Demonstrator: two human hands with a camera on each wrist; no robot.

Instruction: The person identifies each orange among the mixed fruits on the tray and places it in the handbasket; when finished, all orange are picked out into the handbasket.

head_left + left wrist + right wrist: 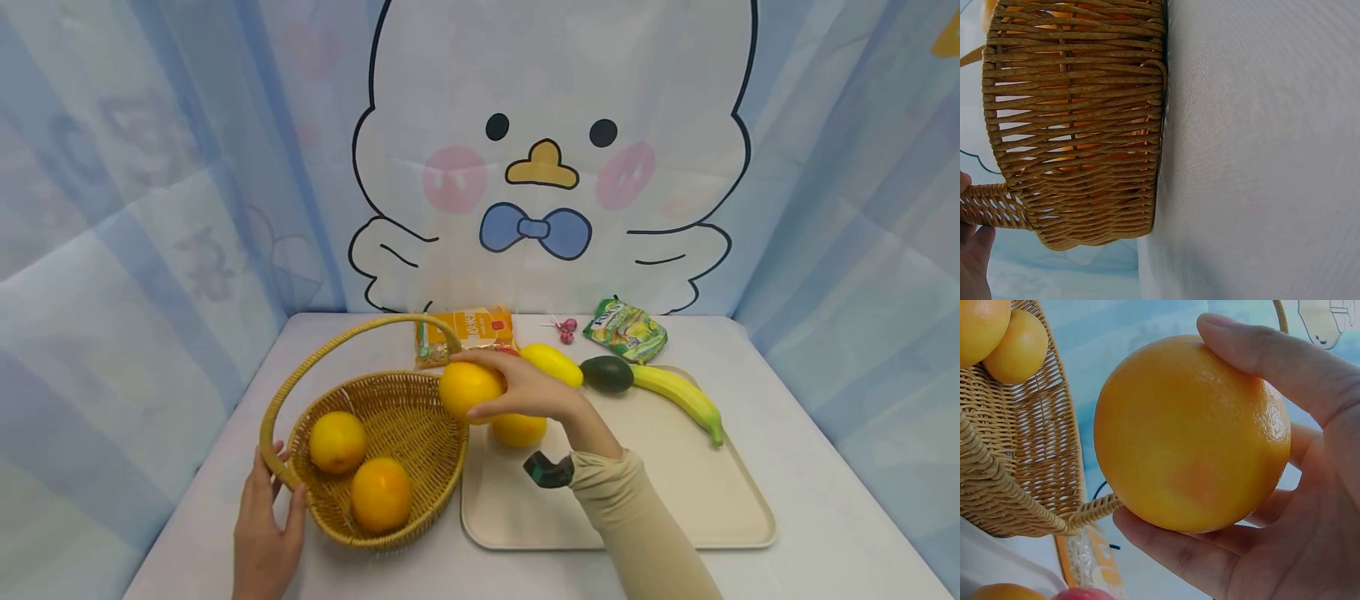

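- A round yellow-orange fruit with a glossy skin [471, 390] is in the right hand [528, 390], whose fingers and thumb curl round it; in the head view it overlaps the right rim of the basket.
- The golden-brown woven wicker basket with a tall arched handle [429, 429] stands on the white tabletop [832, 542]; the left hand [268, 525] grips the foot of its handle at the left rim, thumb on one side and fingers on the other.
- Inside the basket, two more round yellow-orange fruits [381, 495] lie near each other, one towards its left wall, one towards its front.
- Right of the basket is a cream rectangular tray with rounded corners [697, 500]; on it, just beside the basket, sits another round orange fruit [519, 431].
- Farther right of the basket, along the tray's back, are a yellow oval fruit [553, 364], a dark green oval fruit [607, 374] and a curved yellow banana with a greenish tip [678, 396].
- Behind the basket lies an orange plastic packet [474, 327]; behind and right of it are pink-red lollipops [567, 329] and a green printed packet [628, 330].
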